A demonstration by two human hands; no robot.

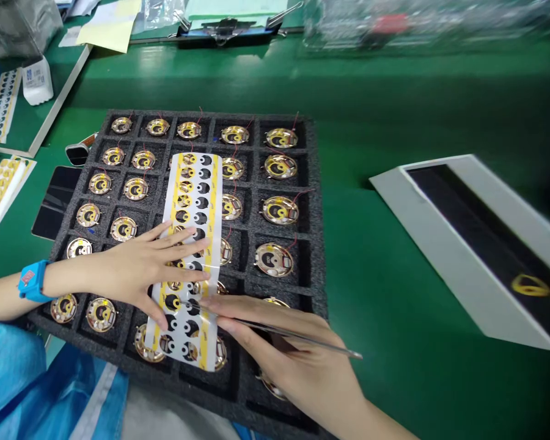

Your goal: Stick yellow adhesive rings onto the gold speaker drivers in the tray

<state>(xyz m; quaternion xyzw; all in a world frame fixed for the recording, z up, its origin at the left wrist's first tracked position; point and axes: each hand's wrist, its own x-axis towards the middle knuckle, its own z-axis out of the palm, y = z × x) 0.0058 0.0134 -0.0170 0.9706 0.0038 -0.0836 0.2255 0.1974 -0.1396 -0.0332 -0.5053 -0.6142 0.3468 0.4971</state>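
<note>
A dark foam tray (323,263) holds round gold watch parts, many with yellow pieces and thin red wires. Across its middle lies a white and yellow sticker sheet (214,244) with two columns of black round shapes. My left hand (137,269) rests on the sheet, palm down, fingers spread. Metal tweezers (297,335) are pinched in my right hand (293,360), their tips at the lower part of the sheet, close to my left fingers. Partly under my right hand are several watch parts, such as one gold part (274,260) just above it.
On the green table (352,244) stands a white and black angled box (435,263) at right. A dark phone-like slab (57,201), a watch (77,154) and more sticker sheets (2,189) lie at left. Behind are a clipboard (229,30) and clear plastic packaging (421,27).
</note>
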